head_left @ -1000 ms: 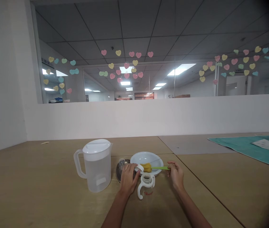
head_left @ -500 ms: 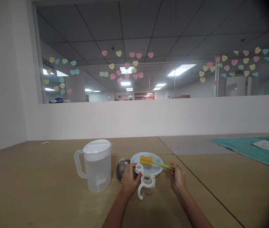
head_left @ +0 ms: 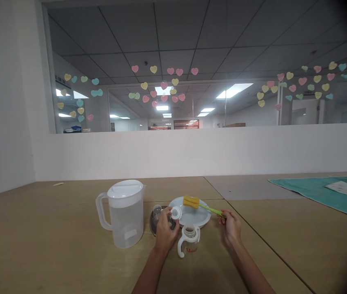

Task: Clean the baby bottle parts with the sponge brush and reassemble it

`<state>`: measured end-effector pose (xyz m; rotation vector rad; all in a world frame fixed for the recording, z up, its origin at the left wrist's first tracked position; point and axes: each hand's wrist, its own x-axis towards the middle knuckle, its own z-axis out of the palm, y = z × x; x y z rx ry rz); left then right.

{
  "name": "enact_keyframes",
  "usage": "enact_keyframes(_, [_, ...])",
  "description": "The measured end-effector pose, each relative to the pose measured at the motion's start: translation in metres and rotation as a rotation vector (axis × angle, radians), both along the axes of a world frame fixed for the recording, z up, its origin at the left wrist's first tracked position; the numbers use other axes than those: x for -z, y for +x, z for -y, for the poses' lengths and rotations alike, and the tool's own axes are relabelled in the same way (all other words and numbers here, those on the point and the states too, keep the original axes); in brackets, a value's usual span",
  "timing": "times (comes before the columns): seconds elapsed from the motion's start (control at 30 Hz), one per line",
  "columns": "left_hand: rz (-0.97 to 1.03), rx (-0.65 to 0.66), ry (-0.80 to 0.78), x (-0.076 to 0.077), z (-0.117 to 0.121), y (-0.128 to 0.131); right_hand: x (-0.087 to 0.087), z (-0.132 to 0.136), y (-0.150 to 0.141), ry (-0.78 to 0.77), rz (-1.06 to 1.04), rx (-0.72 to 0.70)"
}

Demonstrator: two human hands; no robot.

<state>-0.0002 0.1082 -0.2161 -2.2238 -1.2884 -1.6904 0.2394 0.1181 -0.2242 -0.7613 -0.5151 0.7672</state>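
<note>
A white wall [head_left: 161, 155] with a window [head_left: 185, 36] dotted with heart-shaped notes rises behind a wood-coloured table [head_left: 69, 237]. Past the left hand [head_left: 165, 232], on its outer side, stands a lidded pitcher [head_left: 127, 224]; closer in, partly behind that hand, is a dark round dish [head_left: 152, 225] with a clear cap [head_left: 156, 211]. The left hand has its thumb and fingers closed around the rim of a white ring [head_left: 176, 213], the opening facing up and towards the camera. The right hand [head_left: 232, 229] is clamped on the end of a green handle [head_left: 212, 210], whose yellow sponge head [head_left: 191, 202] is over the white bowl [head_left: 204, 221], ahead of both hands and apart from the ring. Between the hands, nearer the wearer, a clear bottle [head_left: 191, 245] with white handles stands upright and open. This looks like a moment of handling ring and sponge separately; bringing them together would call for a steady left pinch and a careful inward reach from the right. Both forearms slant inward from below, the left wrist low with its palm turned inward, the right fingers curled, pointing towards the bowl.
</note>
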Motion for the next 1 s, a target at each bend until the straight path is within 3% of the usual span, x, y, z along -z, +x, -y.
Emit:
enact_keyframes(0.17, [-0.044,0.032,0.004,-0.002,0.003,0.001,0.002,-0.001,-0.009,0.015,0.086,-0.231])
enact_keyframes(0.4, [-0.039,0.084,-0.054,-0.008,0.006,-0.002,0.002,-0.001,-0.006,0.005,0.045,-0.184])
enact_keyframes(0.6, [0.069,-0.086,-0.103,-0.006,-0.006,-0.021,0.005,-0.005,0.005,-0.066,-0.054,-0.081])
enact_keyframes(0.83, [-0.272,-0.332,-0.346,0.007,-0.015,-0.024,0.006,-0.006,0.007,-0.093,-0.108,-0.061])
enact_keyframes(1.0, [-0.388,-0.37,-0.377,0.01,-0.015,-0.023,0.007,-0.006,0.005,-0.079,-0.098,-0.081])
